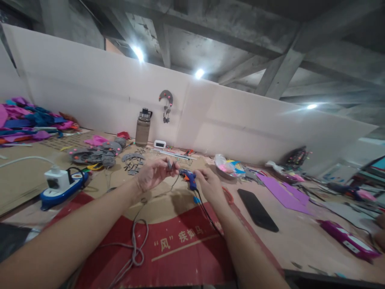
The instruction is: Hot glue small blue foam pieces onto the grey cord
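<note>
My left hand (pixel 155 173) is pinched shut on a small grey felt piece (pixel 170 164), held above the table. A grey cord (pixel 136 241) trails from it down toward me across the red and brown cardboard (pixel 180 249). My right hand (pixel 210 185) grips a small blue hot glue gun (pixel 189 177), its nozzle pointing left at the grey piece. The gun's black cable (pixel 206 212) runs back along my right forearm.
A power strip with a white plug (pixel 61 185) lies at the left. Grey felt shapes (pixel 99 154), a water bottle (pixel 142 127), a black phone (pixel 257 209), purple sheets (pixel 281 193), a purple box (pixel 349 239) and piled fabric (pixel 27 122) surround the work area. A white partition (pixel 225 120) stands behind.
</note>
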Available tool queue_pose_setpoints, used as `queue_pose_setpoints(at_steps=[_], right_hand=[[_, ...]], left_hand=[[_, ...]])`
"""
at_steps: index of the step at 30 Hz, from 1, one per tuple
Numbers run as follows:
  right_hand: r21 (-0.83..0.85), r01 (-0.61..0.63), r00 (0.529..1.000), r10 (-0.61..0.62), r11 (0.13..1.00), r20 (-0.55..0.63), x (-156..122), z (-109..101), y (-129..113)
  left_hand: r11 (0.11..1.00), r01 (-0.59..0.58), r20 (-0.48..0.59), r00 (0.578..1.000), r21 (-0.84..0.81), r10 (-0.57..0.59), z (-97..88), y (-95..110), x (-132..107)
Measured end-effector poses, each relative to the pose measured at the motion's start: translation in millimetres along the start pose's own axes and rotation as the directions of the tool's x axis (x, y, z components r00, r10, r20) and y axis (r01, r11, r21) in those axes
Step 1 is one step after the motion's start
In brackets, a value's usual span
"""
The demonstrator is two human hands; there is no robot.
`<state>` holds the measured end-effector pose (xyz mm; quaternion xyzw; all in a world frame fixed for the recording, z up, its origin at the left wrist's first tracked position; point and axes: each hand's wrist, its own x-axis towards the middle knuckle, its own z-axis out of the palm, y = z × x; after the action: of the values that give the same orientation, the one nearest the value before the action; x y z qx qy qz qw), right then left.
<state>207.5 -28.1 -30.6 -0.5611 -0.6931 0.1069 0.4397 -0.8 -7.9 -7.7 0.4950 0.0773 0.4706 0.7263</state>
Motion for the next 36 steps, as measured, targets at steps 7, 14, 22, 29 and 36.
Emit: queue_pose_setpoints(at_steps=[7,14,22,29,36], right_hand=[[0.445,-0.128,0.955,-0.011,0.886,0.296,7.7,20.2,-42.6],[0.478,-0.201,0.967,0.097,0.855,0.234,11.5,33.7,-33.4],[0.611,-0.185,0.983,0.155,0.77,0.103,7.7,32.9,-20.2],[0.809,-0.104,0.964,0.26,0.578,-0.062,5.9,25.9,-25.2],[0.865,-0.24,0.945,0.309,0.442,0.104,0.9,25.0,-34.9]], left_hand=[[0.929,-0.063,0.085,0.996,0.365,0.034,-7.0,-9.2,2.7],[0.553,-0.077,0.073,0.997,0.829,0.03,2.5,-12.5,-2.3],[0.386,-0.028,0.03,1.0,0.922,0.001,3.8,-23.5,-1.8],[0.346,0.034,-0.078,0.991,0.938,0.112,1.3,-26.2,0.0],[0.552,0.198,-0.261,0.965,0.81,0.037,-1.9,-25.3,2.1]])
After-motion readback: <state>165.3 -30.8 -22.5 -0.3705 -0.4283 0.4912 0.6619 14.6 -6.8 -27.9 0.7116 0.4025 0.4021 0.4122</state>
